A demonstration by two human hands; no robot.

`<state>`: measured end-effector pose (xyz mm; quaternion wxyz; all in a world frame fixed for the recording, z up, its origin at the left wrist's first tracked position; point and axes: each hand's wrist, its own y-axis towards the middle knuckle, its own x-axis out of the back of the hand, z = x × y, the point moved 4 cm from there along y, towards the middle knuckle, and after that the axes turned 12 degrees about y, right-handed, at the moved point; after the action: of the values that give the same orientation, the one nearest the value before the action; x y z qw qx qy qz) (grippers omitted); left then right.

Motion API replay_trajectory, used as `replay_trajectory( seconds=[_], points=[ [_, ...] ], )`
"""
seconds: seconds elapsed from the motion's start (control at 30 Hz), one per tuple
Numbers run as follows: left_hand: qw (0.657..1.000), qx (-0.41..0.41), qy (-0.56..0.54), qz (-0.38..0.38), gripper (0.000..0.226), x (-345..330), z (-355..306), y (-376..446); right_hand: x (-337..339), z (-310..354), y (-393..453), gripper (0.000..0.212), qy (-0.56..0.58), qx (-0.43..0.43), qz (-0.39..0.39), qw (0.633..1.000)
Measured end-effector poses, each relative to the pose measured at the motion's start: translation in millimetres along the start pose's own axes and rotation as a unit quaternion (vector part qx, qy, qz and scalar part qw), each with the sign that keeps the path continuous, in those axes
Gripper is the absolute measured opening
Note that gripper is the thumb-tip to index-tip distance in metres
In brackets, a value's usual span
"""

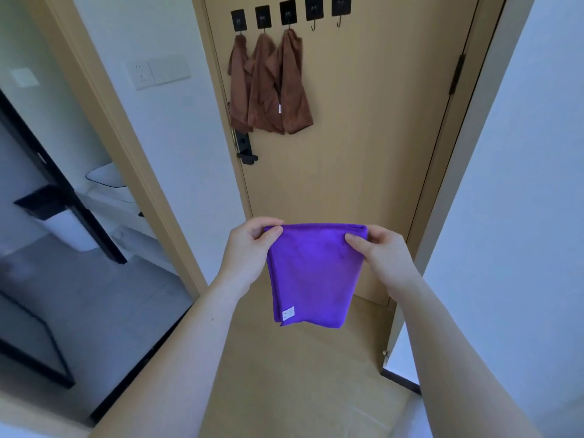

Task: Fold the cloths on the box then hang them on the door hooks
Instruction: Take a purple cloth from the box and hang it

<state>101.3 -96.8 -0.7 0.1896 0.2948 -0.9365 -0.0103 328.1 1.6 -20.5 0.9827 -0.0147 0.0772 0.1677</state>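
A folded purple cloth (311,276) hangs in the air in front of the door, a small white label near its lower left corner. My left hand (249,248) pinches its top left corner and my right hand (379,251) pinches its top right corner. Below the cloth lies the tan cardboard box (300,380). On the tan door (363,137) sit several black hooks. Three brown cloths (268,86) hang from the left three hooks. The two right hooks (327,11) are bare.
A black door handle (246,150) sticks out just below the brown cloths. To the left, an open doorway shows a bathroom with a white toilet (104,191) and black-framed glass. A white wall stands close on the right.
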Motion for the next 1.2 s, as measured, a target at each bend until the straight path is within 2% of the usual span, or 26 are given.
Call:
replay_trajectory(
  seconds=[0.27, 0.57, 0.97, 1.13, 1.2],
  points=[
    [1.0, -0.016, -0.013, 0.0, 0.018, -16.2, -11.8, 74.3, 1.4, 7.2, 72.3, 0.009, 0.016, 0.01, 0.0, 1.0],
    [1.0, -0.005, -0.012, 0.018, 0.02, -24.6, 16.4, 178.0, -23.0, 2.1, 162.1, 0.01, 0.012, 0.008, -0.011, 1.0],
    [0.998, -0.008, 0.02, 0.06, 0.023, 6.2, 49.5, 348.3, -104.3, -11.1, 297.0, 0.01, 0.047, -0.011, -0.048, 0.998],
    [0.997, -0.023, 0.043, 0.063, 0.041, 13.4, 60.0, 398.6, -135.3, -11.0, 332.9, 0.009, 0.055, -0.015, -0.053, 0.997],
    [0.997, -0.039, 0.044, 0.057, 0.04, 13.3, 58.2, 413.1, -145.2, -7.7, 345.1, 0.008, 0.063, -0.019, -0.059, 0.996]
  ],
)
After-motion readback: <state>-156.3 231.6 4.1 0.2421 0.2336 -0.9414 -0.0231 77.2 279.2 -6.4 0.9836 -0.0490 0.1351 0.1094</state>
